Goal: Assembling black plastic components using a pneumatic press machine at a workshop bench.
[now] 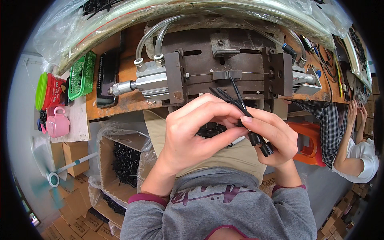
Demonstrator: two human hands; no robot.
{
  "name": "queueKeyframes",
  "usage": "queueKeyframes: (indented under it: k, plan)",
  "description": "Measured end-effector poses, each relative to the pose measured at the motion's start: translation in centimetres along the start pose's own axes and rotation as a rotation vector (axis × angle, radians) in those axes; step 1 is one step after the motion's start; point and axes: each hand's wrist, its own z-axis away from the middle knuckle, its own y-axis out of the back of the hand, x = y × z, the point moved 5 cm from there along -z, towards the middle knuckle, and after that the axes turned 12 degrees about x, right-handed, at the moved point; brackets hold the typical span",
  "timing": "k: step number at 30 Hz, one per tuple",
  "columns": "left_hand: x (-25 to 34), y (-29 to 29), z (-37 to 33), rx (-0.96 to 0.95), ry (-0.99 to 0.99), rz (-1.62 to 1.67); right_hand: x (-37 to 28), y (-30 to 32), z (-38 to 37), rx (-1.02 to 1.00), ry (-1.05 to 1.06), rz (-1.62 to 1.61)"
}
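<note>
Several slender black plastic parts [255,138], with thin ribbed shafts and thicker, notched ends, are held in front of my chest. My right hand [276,136] is closed around them, thumb on top, their thick ends sticking out below the fingers. The fingertips of my left hand [192,126] pinch the same parts farther up. The thin tips point up toward a metal fixture [222,44] on the bench, and one tip overlaps its small central block [227,75] in view; I cannot tell whether they touch. More black parts [212,129] lie in my lap, partly hidden by my hands.
Pneumatic cylinders [152,82] with clear hoses flank the fixture. At left are a phone-like black tray [107,78], a green basket [82,76] and a pink mug [58,123]. A plastic-lined carton [108,160] of black parts stands below. Another person [356,160] sits at right by an orange stool [306,143].
</note>
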Motion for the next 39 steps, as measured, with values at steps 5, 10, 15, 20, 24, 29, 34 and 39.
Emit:
queueKeyframes:
  k: [5, 10, 15, 20, 24, 29, 34, 39]
  plan:
    - [1.3, -0.5, 0.2, 0.022, -0.192, -0.292, 0.7, -0.3, 0.4, 0.055, -0.090, -0.131]
    - [1.1, -0.9, 0.6, 0.084, -0.044, -0.287, 0.9, -0.9, 0.7, 0.118, -0.081, -0.123]
    - [0.3, -0.5, 1.0, 0.039, 0.088, -0.142, 1.5, -1.1, 0.8, 0.148, -0.074, -0.089]
    - [-0.1, -0.5, 1.1, 0.040, 0.170, 0.004, 0.7, -1.3, 0.6, 0.142, -0.077, -0.127]
    - [0.8, -0.1, 1.0, 0.027, -0.097, -0.272, 1.0, -0.5, 0.7, 0.187, -0.067, -0.076]
    - [-0.4, -1.1, 1.6, 0.074, -0.133, -0.545, 1.4, 1.1, 1.4, 0.338, -0.144, 0.043]
    - [-1.2, -2.1, 0.7, 0.060, -0.344, -0.791, 0.7, 1.3, 1.2, 0.246, -0.051, 0.199]
    - [-0.8, -2.1, -0.1, 0.004, -0.277, -0.806, 0.8, 1.7, 0.7, 0.262, -0.069, 0.208]
